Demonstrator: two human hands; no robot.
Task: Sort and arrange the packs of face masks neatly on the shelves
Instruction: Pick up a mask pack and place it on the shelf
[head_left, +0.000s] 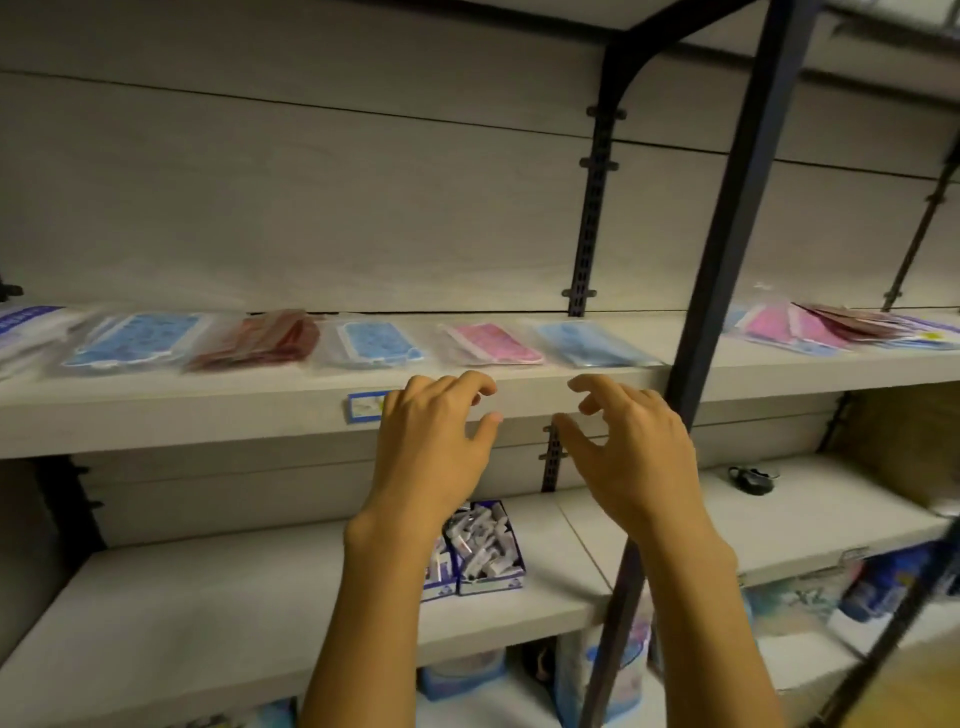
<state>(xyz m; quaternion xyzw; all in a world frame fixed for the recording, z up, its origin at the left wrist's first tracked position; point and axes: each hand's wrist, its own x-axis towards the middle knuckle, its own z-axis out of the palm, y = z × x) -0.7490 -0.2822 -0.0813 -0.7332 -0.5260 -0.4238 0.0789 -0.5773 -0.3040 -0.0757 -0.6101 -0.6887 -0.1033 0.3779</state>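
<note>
Head view | mask packs (358, 343) in clear wrap, blue, pink, red, lie in a row on shelf (208, 410) | left hand (434, 441), right hand (631, 447): grip loosely curled, empty, near shelf edge

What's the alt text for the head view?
Two empty hands, left hand and right hand, hover with loosely curled fingers before a pale shelf holding a row of blue, red and pink mask packs, a pink pack nearest. On the shelf below sits a small box of items.
</note>
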